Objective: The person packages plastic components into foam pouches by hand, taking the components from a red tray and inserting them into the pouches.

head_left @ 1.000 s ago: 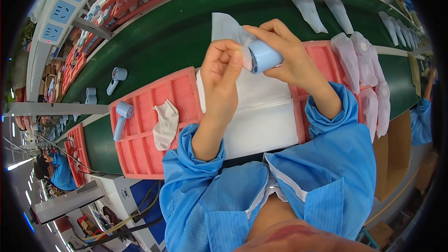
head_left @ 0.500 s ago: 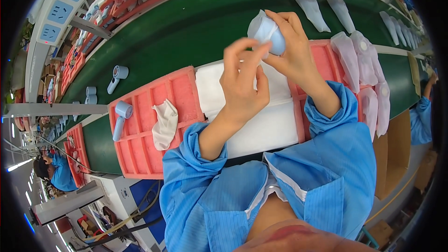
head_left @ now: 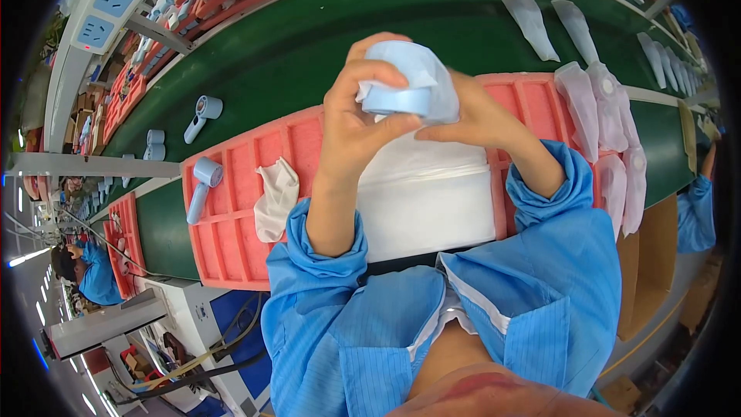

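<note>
Above the green conveyor belt I hold up a light blue handheld fan [head_left: 397, 100], partly covered by a thin, translucent white bag [head_left: 438, 85]. My left hand [head_left: 351, 104] grips it from the left, thumb below and fingers over the top. My right hand [head_left: 486, 116] is closed at the right side, its thumb under the bag and its fingers hidden behind it. Below my hands lies a stack of white sheets or bags [head_left: 424, 205]. A crumpled off-white cloth [head_left: 276, 199] and another blue handheld fan [head_left: 204, 185] rest on a pink compartment tray [head_left: 239, 243] to the left.
Several bagged fans [head_left: 610, 112] lie on the pink tray's right part. More bagged pieces [head_left: 529, 23] are on the green belt [head_left: 309, 54] at the far right. An unbagged fan [head_left: 204, 117] sits at the belt's left. A metal post with sockets [head_left: 112, 0] stands left; a cardboard box [head_left: 648, 262] is at right.
My left hand has gone from pinching at the bag to gripping the fan. The fan has moved left and nearer, and turned. My right hand has shifted lower, to its right side.
</note>
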The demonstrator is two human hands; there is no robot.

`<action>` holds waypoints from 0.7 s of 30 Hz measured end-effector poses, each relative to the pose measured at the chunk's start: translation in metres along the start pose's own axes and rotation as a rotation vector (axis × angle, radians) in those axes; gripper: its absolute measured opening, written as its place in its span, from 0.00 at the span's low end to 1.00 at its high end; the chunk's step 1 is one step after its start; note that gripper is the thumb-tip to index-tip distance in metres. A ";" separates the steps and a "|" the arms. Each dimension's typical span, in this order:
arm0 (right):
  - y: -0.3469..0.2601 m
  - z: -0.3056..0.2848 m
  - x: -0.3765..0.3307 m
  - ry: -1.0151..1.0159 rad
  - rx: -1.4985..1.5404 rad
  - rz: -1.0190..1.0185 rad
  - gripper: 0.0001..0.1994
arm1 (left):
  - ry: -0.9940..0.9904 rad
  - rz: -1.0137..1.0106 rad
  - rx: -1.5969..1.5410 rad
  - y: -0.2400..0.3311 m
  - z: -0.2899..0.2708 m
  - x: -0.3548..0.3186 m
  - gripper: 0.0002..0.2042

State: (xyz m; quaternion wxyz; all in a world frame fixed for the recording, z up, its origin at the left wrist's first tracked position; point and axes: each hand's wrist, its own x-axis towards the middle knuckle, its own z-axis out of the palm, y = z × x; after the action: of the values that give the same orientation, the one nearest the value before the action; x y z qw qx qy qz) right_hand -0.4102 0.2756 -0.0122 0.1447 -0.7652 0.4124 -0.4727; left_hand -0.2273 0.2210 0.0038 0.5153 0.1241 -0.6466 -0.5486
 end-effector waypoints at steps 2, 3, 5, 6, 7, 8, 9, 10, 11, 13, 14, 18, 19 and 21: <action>0.006 0.007 -0.006 -0.045 0.106 0.121 0.31 | -0.001 0.173 -0.066 0.001 0.001 0.000 0.24; 0.008 0.008 -0.009 -0.066 0.158 0.182 0.29 | -0.001 0.173 -0.067 0.000 0.002 -0.001 0.24; 0.014 0.003 -0.013 0.007 -0.024 0.220 0.26 | 0.233 0.093 0.071 -0.002 0.006 -0.004 0.22; 0.015 0.002 -0.011 0.076 -0.202 0.249 0.24 | 0.354 0.054 0.145 -0.002 0.006 -0.005 0.20; 0.014 0.001 -0.009 0.146 -0.380 0.278 0.21 | 0.357 0.055 0.147 -0.004 0.008 -0.006 0.20; 0.013 0.002 -0.009 0.145 -0.379 0.276 0.21 | 0.316 0.129 0.250 -0.006 0.011 -0.007 0.19; 0.010 0.005 -0.008 0.151 -0.372 0.250 0.20 | 0.275 0.203 0.352 -0.008 0.013 -0.008 0.17; 0.007 0.008 -0.008 0.156 -0.364 0.224 0.18 | 0.233 0.275 0.455 -0.009 0.014 -0.008 0.15; 0.005 0.008 -0.008 0.163 -0.359 0.201 0.17 | 0.232 0.274 0.453 -0.007 0.014 -0.008 0.15; 0.002 0.006 -0.009 0.164 -0.302 0.261 0.16 | 0.237 0.343 0.652 0.000 0.010 -0.007 0.12; 0.001 0.006 -0.009 0.165 -0.244 0.318 0.16 | 0.240 0.376 0.754 0.003 0.008 -0.006 0.10; -0.009 0.005 -0.010 0.001 0.206 0.470 0.20 | 0.405 0.168 0.459 0.005 -0.011 -0.002 0.08; -0.008 0.004 -0.010 -0.085 0.397 0.519 0.22 | 0.424 0.169 0.478 0.003 -0.016 0.000 0.08; -0.003 -0.012 -0.005 -0.234 0.540 0.647 0.21 | 0.437 0.030 0.333 -0.004 -0.027 0.005 0.07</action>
State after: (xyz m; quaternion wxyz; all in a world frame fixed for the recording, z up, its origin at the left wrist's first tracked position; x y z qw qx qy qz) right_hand -0.4195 0.2835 -0.0073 0.5261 -0.5798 0.4731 -0.4040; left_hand -0.2097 0.1996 -0.0007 0.6231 0.3131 -0.6029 -0.3875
